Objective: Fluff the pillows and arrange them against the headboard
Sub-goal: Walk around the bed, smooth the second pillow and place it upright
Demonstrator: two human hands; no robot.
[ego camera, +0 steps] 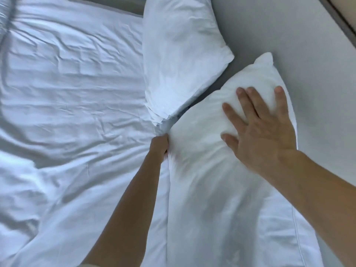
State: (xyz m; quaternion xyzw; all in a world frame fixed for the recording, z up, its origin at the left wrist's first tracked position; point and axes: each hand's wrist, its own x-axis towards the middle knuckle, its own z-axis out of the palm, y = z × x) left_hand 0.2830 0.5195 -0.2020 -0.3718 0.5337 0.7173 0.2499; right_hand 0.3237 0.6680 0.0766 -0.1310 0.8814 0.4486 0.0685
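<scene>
Two white pillows lean against the pale grey headboard (pixel 289 39). The near pillow (pixel 221 199) stands in front of me, its top corner touching the headboard. My right hand (pixel 260 130) lies flat on its upper face, fingers spread. My left hand (pixel 159 144) is closed on the pillow's left edge, down where it meets the sheet; its fingers are hidden in the fabric. The far pillow (pixel 179 54) stands to the upper left, also against the headboard, its lower corner close to the near pillow.
A wrinkled white duvet (pixel 67 112) covers the bed to the left of the pillows. A dark strip (pixel 339 18) runs along the top right corner beyond the headboard.
</scene>
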